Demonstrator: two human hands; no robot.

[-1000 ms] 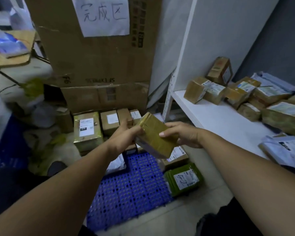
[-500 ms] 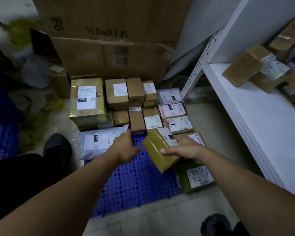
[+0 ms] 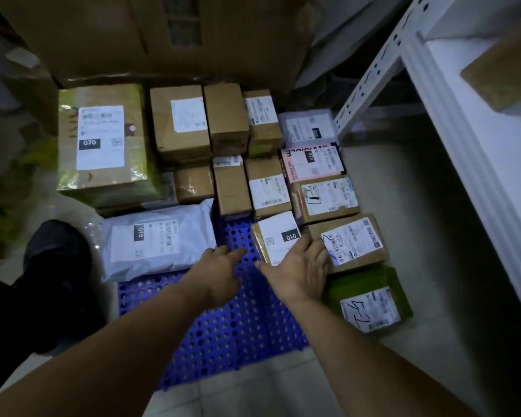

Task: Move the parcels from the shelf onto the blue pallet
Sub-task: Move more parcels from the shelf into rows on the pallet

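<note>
A small brown parcel [image 3: 275, 236] with a white label marked 010 lies on the blue pallet [image 3: 238, 323], among several other parcels. My right hand [image 3: 298, 269] rests flat on its near edge with straight fingers. My left hand [image 3: 220, 266] hovers over the bare blue grid just left of the parcel, fingers extended, holding nothing. A grey mailer bag [image 3: 154, 239] lies to the left of my left hand. A green parcel [image 3: 370, 299] sits at the pallet's right edge. One brown parcel [image 3: 506, 70] shows on the white shelf [image 3: 475, 152] at the upper right.
Large cardboard boxes [image 3: 163, 34] stand behind the pallet. A big yellow-wrapped box [image 3: 103, 142] sits at the pallet's back left. A dark shoe [image 3: 54, 266] is on the floor at the left. The shelf's white perforated post [image 3: 370, 76] slants down beside the parcels.
The small brown parcel went from being held in the air by both hands down onto the pallet. My left hand let go first, and my right hand now lies flat on it.
</note>
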